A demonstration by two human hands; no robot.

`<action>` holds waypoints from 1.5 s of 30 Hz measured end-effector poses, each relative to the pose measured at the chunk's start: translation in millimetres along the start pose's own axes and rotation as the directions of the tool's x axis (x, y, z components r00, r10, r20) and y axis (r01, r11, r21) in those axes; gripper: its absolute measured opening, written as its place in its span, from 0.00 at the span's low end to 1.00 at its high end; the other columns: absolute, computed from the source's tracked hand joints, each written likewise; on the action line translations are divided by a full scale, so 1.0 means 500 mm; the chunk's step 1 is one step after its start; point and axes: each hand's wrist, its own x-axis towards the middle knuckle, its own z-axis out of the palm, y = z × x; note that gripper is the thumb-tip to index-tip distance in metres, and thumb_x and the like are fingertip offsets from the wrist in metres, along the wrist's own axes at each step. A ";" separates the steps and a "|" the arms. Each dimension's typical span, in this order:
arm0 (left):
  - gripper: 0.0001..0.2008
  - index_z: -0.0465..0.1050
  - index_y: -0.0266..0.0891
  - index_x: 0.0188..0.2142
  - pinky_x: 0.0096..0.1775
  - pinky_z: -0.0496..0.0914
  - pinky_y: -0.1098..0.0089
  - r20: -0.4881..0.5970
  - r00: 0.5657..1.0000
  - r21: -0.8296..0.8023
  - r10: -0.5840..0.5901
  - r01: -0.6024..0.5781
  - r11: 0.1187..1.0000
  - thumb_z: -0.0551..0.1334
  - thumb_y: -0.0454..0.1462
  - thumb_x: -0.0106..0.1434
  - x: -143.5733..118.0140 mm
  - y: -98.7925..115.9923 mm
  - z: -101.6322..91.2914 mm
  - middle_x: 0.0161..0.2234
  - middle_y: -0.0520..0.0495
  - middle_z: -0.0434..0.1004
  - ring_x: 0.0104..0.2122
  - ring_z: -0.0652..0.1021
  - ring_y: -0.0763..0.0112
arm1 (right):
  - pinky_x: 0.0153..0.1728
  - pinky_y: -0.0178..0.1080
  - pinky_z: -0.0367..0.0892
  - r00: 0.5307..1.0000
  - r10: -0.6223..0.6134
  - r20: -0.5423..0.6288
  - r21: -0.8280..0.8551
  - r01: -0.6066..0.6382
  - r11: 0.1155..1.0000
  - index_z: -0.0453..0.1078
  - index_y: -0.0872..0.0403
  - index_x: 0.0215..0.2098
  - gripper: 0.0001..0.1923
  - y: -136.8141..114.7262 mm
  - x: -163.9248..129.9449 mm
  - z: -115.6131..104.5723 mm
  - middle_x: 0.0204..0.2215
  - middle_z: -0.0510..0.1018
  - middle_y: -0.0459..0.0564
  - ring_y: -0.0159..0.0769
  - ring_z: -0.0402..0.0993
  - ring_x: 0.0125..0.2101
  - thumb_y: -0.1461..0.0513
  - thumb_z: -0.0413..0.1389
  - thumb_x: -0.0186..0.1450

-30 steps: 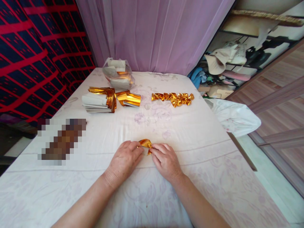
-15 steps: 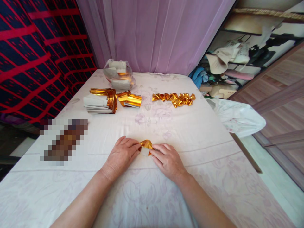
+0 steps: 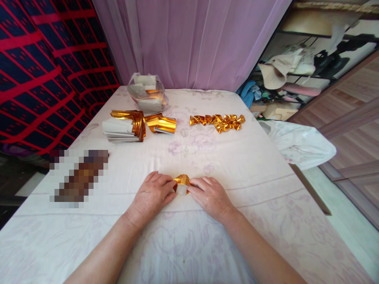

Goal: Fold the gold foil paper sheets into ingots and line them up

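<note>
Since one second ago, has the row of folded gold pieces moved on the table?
No. The row of folded gold pieces lies equally far right of the curled gold sheet.

Ahead of the two hands lies a broad open stretch of the white floral tablecloth [image 3: 237,165], bounded at the far side (left to right) by the stacked gold-edged paper sheets [image 3: 122,126], the curled gold foil sheet [image 3: 161,123] and the row of folded gold foil pieces [image 3: 218,121].
</note>
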 end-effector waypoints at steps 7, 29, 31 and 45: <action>0.10 0.77 0.41 0.44 0.47 0.67 0.58 -0.054 0.998 0.067 0.018 -0.015 0.998 0.63 0.40 0.66 0.005 0.004 0.006 0.40 0.46 0.80 0.38 0.76 0.63 | 0.39 0.42 0.67 1.000 -0.008 0.011 0.024 0.007 1.000 0.76 0.51 0.43 0.07 0.000 -0.003 -0.004 0.42 0.79 0.50 0.37 0.73 0.39 0.63 0.57 0.68; 0.18 0.75 0.41 0.48 0.46 0.66 0.58 -0.019 1.000 -0.008 0.009 -0.009 1.000 0.66 0.46 0.62 0.008 -0.008 0.006 0.42 0.46 0.79 0.41 0.75 0.61 | 0.42 0.44 0.68 0.997 0.083 0.005 0.072 -0.083 0.994 0.75 0.52 0.42 0.07 -0.011 -0.001 0.006 0.43 0.79 0.50 0.39 0.72 0.40 0.62 0.56 0.68; 0.19 0.74 0.41 0.49 0.47 0.67 0.58 -0.002 1.000 -0.032 -0.009 0.009 0.999 0.67 0.46 0.61 0.007 -0.010 0.005 0.43 0.46 0.79 0.42 0.75 0.60 | 0.43 0.44 0.68 0.997 0.083 -0.004 0.097 -0.082 0.992 0.75 0.52 0.42 0.07 -0.010 -0.001 0.005 0.43 0.79 0.50 0.38 0.72 0.40 0.63 0.56 0.68; 0.15 0.71 0.38 0.38 0.40 0.68 0.60 -0.104 0.990 0.018 -0.099 0.102 0.995 0.59 0.48 0.67 0.017 -0.004 0.027 0.30 0.47 0.77 0.32 0.75 0.61 | 0.42 0.44 0.69 0.996 0.093 -0.005 0.159 -0.091 0.983 0.74 0.53 0.41 0.08 -0.006 0.003 0.005 0.42 0.78 0.51 0.40 0.71 0.40 0.66 0.56 0.64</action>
